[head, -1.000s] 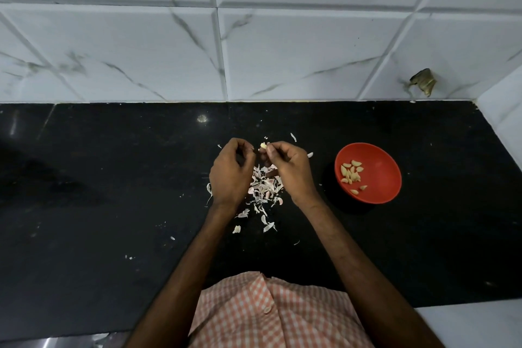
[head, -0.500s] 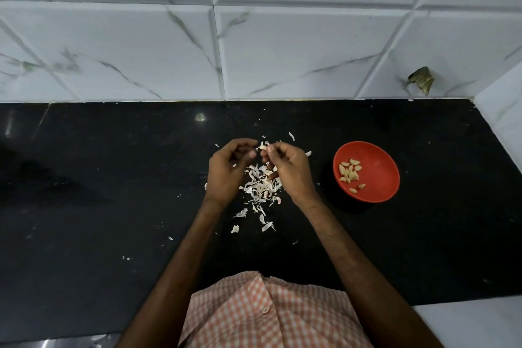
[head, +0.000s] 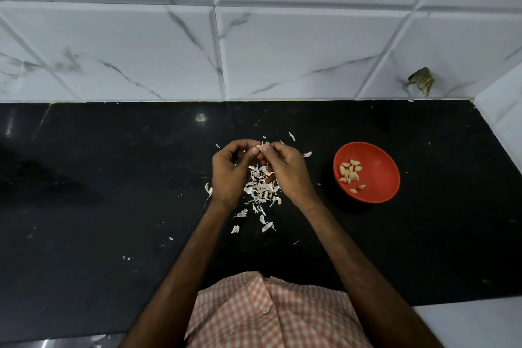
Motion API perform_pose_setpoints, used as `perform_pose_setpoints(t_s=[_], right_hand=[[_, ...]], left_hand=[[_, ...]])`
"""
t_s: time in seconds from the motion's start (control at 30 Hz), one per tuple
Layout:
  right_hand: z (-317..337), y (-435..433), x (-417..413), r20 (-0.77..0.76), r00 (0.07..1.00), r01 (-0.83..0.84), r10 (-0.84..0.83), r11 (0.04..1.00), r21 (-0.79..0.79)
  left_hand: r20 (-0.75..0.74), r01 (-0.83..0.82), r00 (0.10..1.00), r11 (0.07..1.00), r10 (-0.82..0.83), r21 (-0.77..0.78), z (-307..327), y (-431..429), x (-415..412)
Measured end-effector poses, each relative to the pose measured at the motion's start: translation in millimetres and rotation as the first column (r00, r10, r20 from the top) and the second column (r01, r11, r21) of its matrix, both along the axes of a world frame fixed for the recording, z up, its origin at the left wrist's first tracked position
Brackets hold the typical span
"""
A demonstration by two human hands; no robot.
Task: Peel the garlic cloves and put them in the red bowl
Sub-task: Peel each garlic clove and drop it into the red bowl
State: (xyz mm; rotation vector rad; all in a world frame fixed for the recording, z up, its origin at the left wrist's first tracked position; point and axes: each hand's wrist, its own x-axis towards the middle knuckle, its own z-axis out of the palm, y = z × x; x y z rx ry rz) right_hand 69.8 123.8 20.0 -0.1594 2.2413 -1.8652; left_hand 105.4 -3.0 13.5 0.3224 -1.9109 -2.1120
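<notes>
Over the middle of the black counter, my left hand [head: 229,175] and my right hand [head: 288,172] meet at the fingertips and pinch one small garlic clove [head: 265,147] between them. Most of the clove is hidden by my fingers. Below and between the hands lies a heap of white garlic skins [head: 261,189]. To the right stands the red bowl [head: 378,158], holding several peeled cloves [head: 350,174] on its left side.
The black counter [head: 113,192] ends at a white marble-tiled wall behind and a white side wall at the right. Loose skin flakes lie scattered around the heap. A torn scrap sticks to the wall at the far right [head: 421,81].
Both hands stay at the same spot with their fingertips working on the clove. The heap of skins and the bowl have not moved.
</notes>
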Motion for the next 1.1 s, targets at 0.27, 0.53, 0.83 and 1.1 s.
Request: perform_pose_setpoints(t_s=[0.27, 0.53, 0.83, 1.1], right_hand=[[2, 4, -5, -0.51, 0.85, 0.038, 0.133, 0.95, 0.31], [4, 5, -9, -0.523, 0.833, -0.006, 0.182, 0.947, 0.32], [7, 5, -6, -0.461, 0.882, -0.001, 0.091, 0.981, 0.192], [11, -3, -4, -0.179, 0.984, 0.015, -0.016, 1.0, -0.005]], left_hand=[[0.024, -0.036, 0.999, 0.999, 0.037, -0.036, 0, -7, 2], [-0.038, 0.092, 0.995, 0.991, -0.096, -0.095, 0, -18, -1], [-0.054, 0.095, 0.994, 0.995, -0.095, -0.017, 3, -10, 2], [-0.023, 0.04, 0.999, 0.993, -0.037, 0.115, 1, -3, 5]])
